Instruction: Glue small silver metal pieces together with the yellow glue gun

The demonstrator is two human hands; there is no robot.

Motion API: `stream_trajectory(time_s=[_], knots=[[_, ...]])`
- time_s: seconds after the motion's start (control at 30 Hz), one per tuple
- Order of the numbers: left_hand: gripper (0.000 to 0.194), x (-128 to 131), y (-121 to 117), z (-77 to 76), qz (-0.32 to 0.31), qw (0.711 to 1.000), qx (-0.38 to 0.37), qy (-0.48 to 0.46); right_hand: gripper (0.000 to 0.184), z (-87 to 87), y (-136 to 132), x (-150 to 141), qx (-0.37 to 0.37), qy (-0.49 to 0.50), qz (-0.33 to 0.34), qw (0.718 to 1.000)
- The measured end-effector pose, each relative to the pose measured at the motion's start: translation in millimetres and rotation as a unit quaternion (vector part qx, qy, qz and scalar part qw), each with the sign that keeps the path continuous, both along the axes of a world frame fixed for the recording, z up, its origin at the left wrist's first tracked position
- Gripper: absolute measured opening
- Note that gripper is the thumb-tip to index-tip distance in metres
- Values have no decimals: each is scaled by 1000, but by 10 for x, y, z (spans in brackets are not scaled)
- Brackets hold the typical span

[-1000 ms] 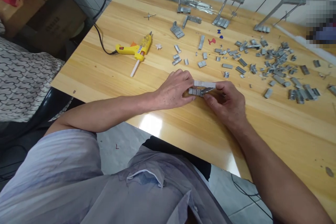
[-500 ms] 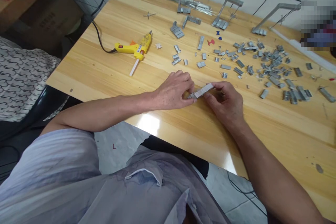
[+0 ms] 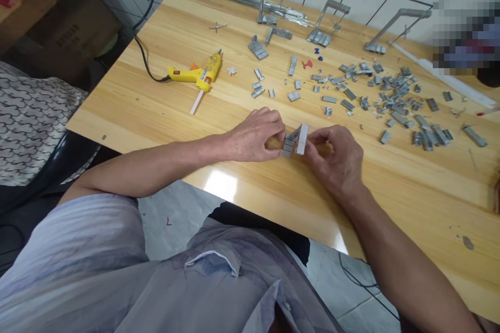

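Observation:
Between my hands, above the near part of the table, is a small grey frame built from staple strips [image 3: 302, 139], with a ribbed base on its left and a taller flat bar on its right. My left hand [image 3: 255, 135] is closed, thumb and fingers pinching the base. My right hand [image 3: 338, 158] is curled, its thumb and fingertips at the bar's right edge; the exact contact is partly hidden. Several loose staple strips [image 3: 294, 96] lie just beyond the hands. Left of them lies a yellow glue gun [image 3: 203, 75] with a white glue stick in its back.
Three bent metal-grey stands [image 3: 328, 21] line the back by the tiled wall, near a bundle of thin wires [image 3: 250, 0]. A heap of staple pieces [image 3: 402, 88] spreads at right. Red and blue scraps [image 3: 308, 64] lie mid-table. A black cord [image 3: 142, 47] runs off left.
The staple frame has been turned between my fingers, its long bar swinging from crosswise through slanted to nearly upright in view. My hands have barely moved, and the view has shifted slightly.

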State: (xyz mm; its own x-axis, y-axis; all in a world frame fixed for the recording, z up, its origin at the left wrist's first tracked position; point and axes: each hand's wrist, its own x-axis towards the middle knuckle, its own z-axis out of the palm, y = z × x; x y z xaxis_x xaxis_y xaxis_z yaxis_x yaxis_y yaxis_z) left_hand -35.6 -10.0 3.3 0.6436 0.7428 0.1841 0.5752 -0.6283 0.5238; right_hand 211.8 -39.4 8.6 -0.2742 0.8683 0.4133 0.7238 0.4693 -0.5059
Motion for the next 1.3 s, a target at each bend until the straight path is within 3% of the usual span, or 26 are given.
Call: stream_trajectory(time_s=[0.1,0.2,0.27,0.4,0.63,0.9,1.3], knots=[[26,4,-2,3,0,1000,1,14,22,25,-83,4,-4,-56,19,998],[14,0,-4,-2,-3,1000,7,6,32,15,-136,-23,-10,-114,46,992],[4,-6,1,-11,-7,1000,14,-8,34,1,-154,-56,-5,-147,58,987],[7,-9,24,-31,-8,999,22,-32,29,-23,-163,-111,14,-186,59,981],[9,-4,40,-46,3,998,17,-55,12,-59,-139,-75,9,-178,12,984],[13,-1,23,-79,56,997,14,-50,14,-98,-72,-10,-8,-141,5,990],[26,7,42,-102,57,998,19,-23,30,-147,32,3,9,-106,14,994]])
